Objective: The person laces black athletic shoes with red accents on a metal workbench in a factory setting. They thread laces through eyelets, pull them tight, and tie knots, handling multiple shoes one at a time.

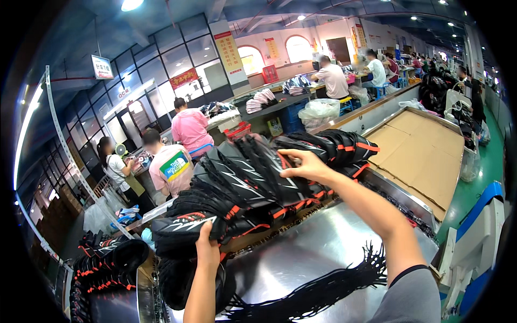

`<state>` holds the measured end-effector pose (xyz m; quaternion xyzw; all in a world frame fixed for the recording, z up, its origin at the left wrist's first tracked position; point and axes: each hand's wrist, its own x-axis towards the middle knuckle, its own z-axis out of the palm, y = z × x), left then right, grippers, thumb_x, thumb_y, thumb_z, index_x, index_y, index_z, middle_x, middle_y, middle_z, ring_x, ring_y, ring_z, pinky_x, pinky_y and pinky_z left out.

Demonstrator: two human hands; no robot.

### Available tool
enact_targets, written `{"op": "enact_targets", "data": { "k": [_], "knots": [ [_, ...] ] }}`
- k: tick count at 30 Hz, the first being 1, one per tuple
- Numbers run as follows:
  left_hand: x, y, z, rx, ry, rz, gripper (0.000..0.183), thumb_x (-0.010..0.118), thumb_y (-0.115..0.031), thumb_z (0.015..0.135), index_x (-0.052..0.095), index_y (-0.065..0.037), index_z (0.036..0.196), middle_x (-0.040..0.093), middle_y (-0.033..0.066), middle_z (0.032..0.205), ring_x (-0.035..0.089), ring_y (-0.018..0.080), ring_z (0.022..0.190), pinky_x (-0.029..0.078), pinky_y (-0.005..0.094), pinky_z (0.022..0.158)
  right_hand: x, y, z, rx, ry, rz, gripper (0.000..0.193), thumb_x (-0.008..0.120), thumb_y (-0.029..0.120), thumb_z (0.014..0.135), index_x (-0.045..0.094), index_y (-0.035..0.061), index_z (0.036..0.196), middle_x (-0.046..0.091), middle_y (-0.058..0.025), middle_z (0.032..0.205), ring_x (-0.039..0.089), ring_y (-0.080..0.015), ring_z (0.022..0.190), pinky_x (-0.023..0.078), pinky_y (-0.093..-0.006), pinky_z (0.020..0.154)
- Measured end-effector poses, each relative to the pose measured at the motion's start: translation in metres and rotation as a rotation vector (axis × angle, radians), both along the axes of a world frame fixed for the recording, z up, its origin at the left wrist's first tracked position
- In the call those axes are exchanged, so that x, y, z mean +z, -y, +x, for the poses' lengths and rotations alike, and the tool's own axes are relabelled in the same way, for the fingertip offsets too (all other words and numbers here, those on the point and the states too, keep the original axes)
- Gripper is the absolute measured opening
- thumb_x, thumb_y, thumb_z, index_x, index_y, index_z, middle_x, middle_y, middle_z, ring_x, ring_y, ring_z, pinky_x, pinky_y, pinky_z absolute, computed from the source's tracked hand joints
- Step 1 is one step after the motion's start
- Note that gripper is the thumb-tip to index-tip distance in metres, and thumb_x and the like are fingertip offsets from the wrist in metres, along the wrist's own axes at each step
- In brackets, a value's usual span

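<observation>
A long row of black shoe uppers [237,175] with white zigzag lines and orange-red trim leans across the far side of a metal worktable. My left hand [207,245] grips the upper at the near left end, thumb on its face and the other fingers mostly hidden. Farther right, my right hand [304,166] is closed on the edge of another upper [264,167] in the row, thumb and forefinger bent round it. Below my hands a bundle of black laces [318,290] lies on the shiny metal tabletop [334,231].
More black uppers [110,264] are piled at lower left. Flattened cardboard [420,153] lies in a tray at right, with a white and blue chair [474,237] beyond the table's right end. Across the bench sit co-workers, one in a pink shirt [189,128].
</observation>
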<state>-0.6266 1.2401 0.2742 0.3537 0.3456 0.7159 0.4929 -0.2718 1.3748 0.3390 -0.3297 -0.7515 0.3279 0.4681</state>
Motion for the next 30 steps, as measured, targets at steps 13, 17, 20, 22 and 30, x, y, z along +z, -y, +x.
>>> {"op": "enact_targets", "data": {
  "k": [13, 17, 20, 22, 30],
  "knots": [
    [-0.132, 0.044, 0.173, -0.623, -0.100, -0.356, 0.052, 0.075, -0.036, 0.091, 0.066, 0.004, 0.123, 0.067, 0.0083, 0.122, 0.061, 0.0167, 0.111, 0.046, 0.0305, 0.099, -0.080, 0.139, 0.223, -0.224, 0.197, -0.420, 0.079, 0.085, 0.020, 0.076, 0.052, -0.0010, 0.145, 0.061, -0.0130, 0.138, 0.056, -0.0219, 0.128, 0.041, -0.0350, 0.109],
    [-0.170, 0.025, 0.192, -0.742, 0.096, -0.339, 0.045, 0.072, -0.027, 0.095, 0.062, 0.002, 0.128, 0.067, 0.0099, 0.124, 0.062, 0.0192, 0.115, 0.047, 0.0325, 0.101, -0.164, 0.118, 0.267, -0.296, 0.119, -0.489, 0.068, 0.073, 0.015, 0.089, 0.046, 0.0004, 0.149, 0.060, -0.0085, 0.134, 0.057, -0.0177, 0.121, 0.044, -0.0307, 0.102],
    [-0.176, 0.042, 0.188, -0.701, 0.153, -0.365, 0.048, 0.075, -0.029, 0.093, 0.062, -0.001, 0.130, 0.065, 0.0062, 0.127, 0.059, 0.0174, 0.116, 0.044, 0.0324, 0.104, -0.189, 0.118, 0.270, -0.390, 0.035, -0.490, 0.057, 0.069, 0.016, 0.095, 0.048, 0.0016, 0.146, 0.062, -0.0047, 0.125, 0.059, -0.0144, 0.111, 0.046, -0.0278, 0.096],
    [-0.167, 0.067, 0.177, -0.733, 0.030, -0.432, 0.049, 0.076, -0.029, 0.092, 0.061, -0.002, 0.130, 0.064, 0.0048, 0.125, 0.059, 0.0169, 0.115, 0.045, 0.0327, 0.101, -0.197, 0.118, 0.282, -0.475, 0.079, -0.411, 0.050, 0.071, 0.018, 0.093, 0.056, 0.0009, 0.138, 0.065, -0.0038, 0.117, 0.060, -0.0146, 0.105, 0.047, -0.0281, 0.094],
    [-0.044, 0.116, -0.042, -0.039, -1.510, -0.143, 0.054, 0.078, -0.023, 0.084, 0.057, -0.007, 0.132, 0.065, 0.0091, 0.116, 0.062, 0.0255, 0.110, 0.050, 0.0408, 0.093, -0.173, 0.167, 0.267, -0.694, 0.171, -0.055, 0.024, 0.069, 0.009, 0.090, 0.067, -0.0035, 0.109, 0.068, -0.0068, 0.097, 0.063, -0.0165, 0.094, 0.048, -0.0314, 0.091]
  ]
}}
